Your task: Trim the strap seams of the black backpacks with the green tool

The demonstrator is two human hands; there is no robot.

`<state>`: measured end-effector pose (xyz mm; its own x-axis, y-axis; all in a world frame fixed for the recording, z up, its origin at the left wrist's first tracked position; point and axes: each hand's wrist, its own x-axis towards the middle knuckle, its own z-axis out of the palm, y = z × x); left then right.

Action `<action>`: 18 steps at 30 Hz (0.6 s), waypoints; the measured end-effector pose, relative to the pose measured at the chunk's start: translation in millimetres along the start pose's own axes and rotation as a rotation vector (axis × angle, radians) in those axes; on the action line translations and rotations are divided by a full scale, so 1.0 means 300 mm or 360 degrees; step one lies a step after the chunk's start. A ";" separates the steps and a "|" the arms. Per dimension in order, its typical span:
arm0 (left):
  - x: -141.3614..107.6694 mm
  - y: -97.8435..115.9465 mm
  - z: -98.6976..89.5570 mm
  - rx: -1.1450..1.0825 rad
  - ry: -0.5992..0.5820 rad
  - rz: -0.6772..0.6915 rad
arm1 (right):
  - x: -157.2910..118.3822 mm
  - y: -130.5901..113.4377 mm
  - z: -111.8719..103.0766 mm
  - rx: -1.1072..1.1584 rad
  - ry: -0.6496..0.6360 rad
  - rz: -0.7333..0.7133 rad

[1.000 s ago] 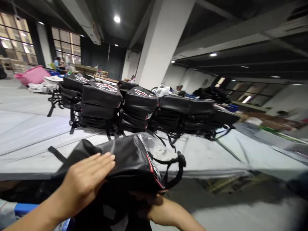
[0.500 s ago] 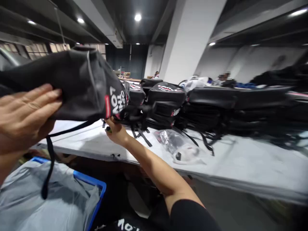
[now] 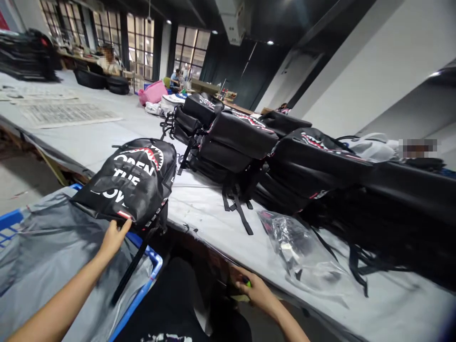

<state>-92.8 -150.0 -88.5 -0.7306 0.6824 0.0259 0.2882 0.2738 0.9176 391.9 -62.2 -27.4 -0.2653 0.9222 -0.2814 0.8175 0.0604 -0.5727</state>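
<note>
A: Entry, lighting: what did I record?

B: Dim hall. Daylight came through the tall windows (image 3: 142, 40) at the far left, plus small ceiling spots (image 3: 270, 42). My table (image 3: 199, 202) showed pale and evenly lit; the stacked backpacks (image 3: 242, 147) were near-black, detail lost.

A: Picture quality?

B: Wide-angle bending at the edges, the pillar (image 3: 374, 71) slanted. Glare on the plastic bag (image 3: 302, 251). Right edge soft, slightly smeared.

The person is showing two bare forearms, with no sleeve reaching either wrist. The left hand (image 3: 113, 236) and right hand (image 3: 257, 290) are wearing no gloves, rings or watch. Below the fingers, black clothing is covering the lap, carrying white print at the bottom edge.
</note>
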 end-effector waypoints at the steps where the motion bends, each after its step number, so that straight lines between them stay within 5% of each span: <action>1: -0.002 0.023 0.026 -0.0026 0.0007 -0.0015 | -0.009 0.029 0.002 -0.0025 -0.0002 0.0042; 6: 0.144 0.222 0.131 -0.0067 0.0262 0.0209 | 0.002 0.079 0.028 -0.0197 0.0010 -0.0001; 13: 0.629 0.465 0.313 0.0366 -0.0165 0.0332 | -0.010 0.053 0.064 -0.0266 -0.0054 0.0066; 15: 0.656 0.485 0.366 0.0417 -0.0123 0.0353 | -0.059 0.033 0.059 -0.0223 0.0029 0.0112; 18: 0.555 0.453 0.446 0.0495 -0.0249 0.0558 | -0.149 0.016 0.019 -0.0185 0.0325 0.0326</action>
<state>-92.4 91.4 -12.4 -0.4615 0.8568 0.2300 0.6885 0.1824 0.7019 404.8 -105.2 -22.1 0.0096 0.9767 -0.2146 0.8994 -0.1022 -0.4250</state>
